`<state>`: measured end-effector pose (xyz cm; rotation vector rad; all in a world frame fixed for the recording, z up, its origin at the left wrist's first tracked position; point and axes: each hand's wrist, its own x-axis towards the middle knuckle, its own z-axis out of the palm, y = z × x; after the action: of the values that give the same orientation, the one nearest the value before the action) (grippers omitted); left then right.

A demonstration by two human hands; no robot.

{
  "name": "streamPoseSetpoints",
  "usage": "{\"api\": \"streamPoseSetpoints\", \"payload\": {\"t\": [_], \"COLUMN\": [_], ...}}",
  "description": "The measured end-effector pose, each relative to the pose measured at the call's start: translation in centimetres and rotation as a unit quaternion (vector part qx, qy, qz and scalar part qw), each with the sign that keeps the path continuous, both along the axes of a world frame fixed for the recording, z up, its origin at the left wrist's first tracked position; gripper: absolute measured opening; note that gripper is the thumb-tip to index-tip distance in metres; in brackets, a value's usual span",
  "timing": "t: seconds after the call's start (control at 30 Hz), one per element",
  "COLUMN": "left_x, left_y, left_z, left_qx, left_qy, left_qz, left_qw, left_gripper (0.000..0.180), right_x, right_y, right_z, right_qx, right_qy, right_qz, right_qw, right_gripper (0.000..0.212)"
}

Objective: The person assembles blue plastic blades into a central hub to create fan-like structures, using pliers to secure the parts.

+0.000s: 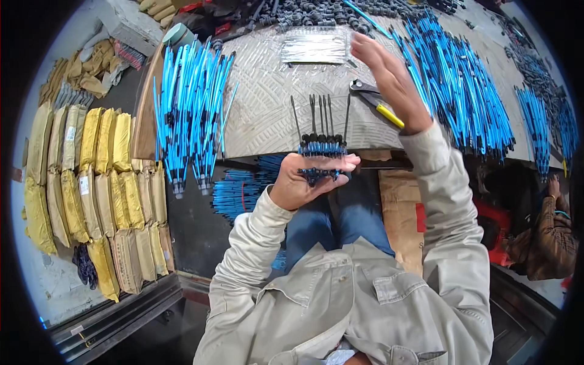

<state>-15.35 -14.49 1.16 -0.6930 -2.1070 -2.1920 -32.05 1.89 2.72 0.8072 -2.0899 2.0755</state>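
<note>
My left hand [293, 184] is closed around a bundle of blue tubes [322, 148] with black fittings, in front of the table's near edge. Thin black spikes stand up from the bundle toward the table. My right hand [394, 82] is raised over the table's right half, fingers stretched out, with nothing visible in it. Close to its left lie pliers [368, 89] with dark jaws and a yellow grip. A clear packet of thin white strips [314, 47] lies farther back, left of the right fingertips.
Piles of blue tubes lie on the table, at left [190, 103] and right [459, 85]. Dark fittings [304, 17] heap along the back. Below the table is another blue bundle [234, 196]. Yellow and brown packages [97, 198] are stacked at left. At far right sits another person [550, 237].
</note>
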Motion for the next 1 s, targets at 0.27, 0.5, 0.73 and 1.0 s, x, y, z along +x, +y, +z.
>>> {"api": "streamPoseSetpoints", "payload": {"t": [0.27,0.5,0.73,1.0], "left_x": [0.5,0.1,-0.3,0.2], "left_y": [-0.1,-1.0,-1.0,-0.3], "left_z": [1.8,-0.1,0.3,0.8], "left_qx": [0.074,0.050,0.035,0.123], "left_qy": [-0.152,-0.095,-0.051,-0.138], "left_qz": [0.065,0.016,-0.004,0.067], "left_qw": [0.983,0.994,0.998,0.981], "left_gripper": [0.021,0.023,0.022,0.022], "right_x": [-9.8,-10.0,-10.4,-7.2], "right_y": [-6.9,-7.5,-7.5,-5.6], "right_z": [-0.4,-1.2,-1.7,1.1], "right_qx": [0.480,0.482,0.486,0.194], "right_qy": [0.184,0.242,0.256,0.191], "right_qz": [-0.060,-0.073,-0.044,-0.041], "right_qw": [0.856,0.839,0.835,0.961], "right_gripper": [0.017,0.008,0.007,0.028]}}
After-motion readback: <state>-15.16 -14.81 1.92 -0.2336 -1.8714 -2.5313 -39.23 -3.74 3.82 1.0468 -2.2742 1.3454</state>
